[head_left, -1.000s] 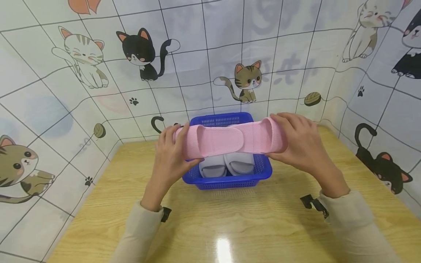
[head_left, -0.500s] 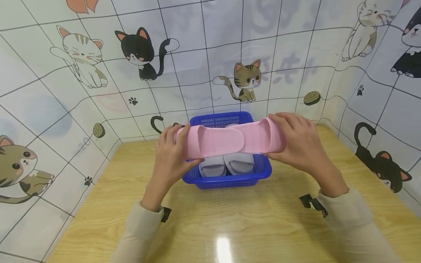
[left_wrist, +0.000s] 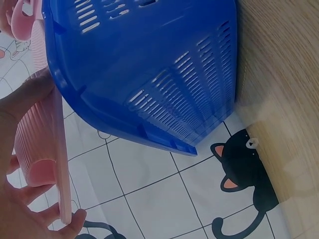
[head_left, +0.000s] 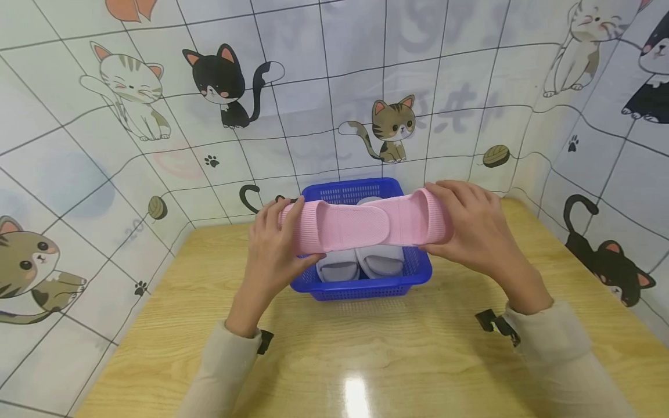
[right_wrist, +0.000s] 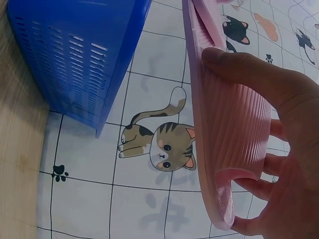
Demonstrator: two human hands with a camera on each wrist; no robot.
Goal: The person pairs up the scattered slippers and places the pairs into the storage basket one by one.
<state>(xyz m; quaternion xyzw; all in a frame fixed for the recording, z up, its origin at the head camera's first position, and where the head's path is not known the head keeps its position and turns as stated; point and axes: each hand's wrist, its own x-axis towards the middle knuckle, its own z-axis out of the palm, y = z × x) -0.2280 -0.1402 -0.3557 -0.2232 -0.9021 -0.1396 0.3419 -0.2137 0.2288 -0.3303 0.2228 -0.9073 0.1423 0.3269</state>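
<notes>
Two pink slippers are held up end to end over the basket, their heel ends overlapping in the middle. My left hand [head_left: 268, 251] grips the left pink slipper [head_left: 355, 226] around its ribbed strap, thumb on the near side and fingers on the far side. At the other end, my right hand [head_left: 477, 227] holds the right pink slipper [head_left: 407, 219] the same way. The right wrist view shows the thumb across the ribbed strap [right_wrist: 237, 129]. Below, a pair of grey slippers [head_left: 338, 268] lies in the blue basket [head_left: 360, 292], partly hidden by the pink ones.
The basket stands on a wood-grain table [head_left: 324, 354], close to the back wall. A white grid sheet with cartoon cats [head_left: 394, 130] covers the walls on three sides. Black straps [head_left: 504, 326] hang near both sleeve cuffs.
Both hands and the pink slippers have stayed almost still, lowering only very slightly. The basket and the grey slippers have not moved.
</notes>
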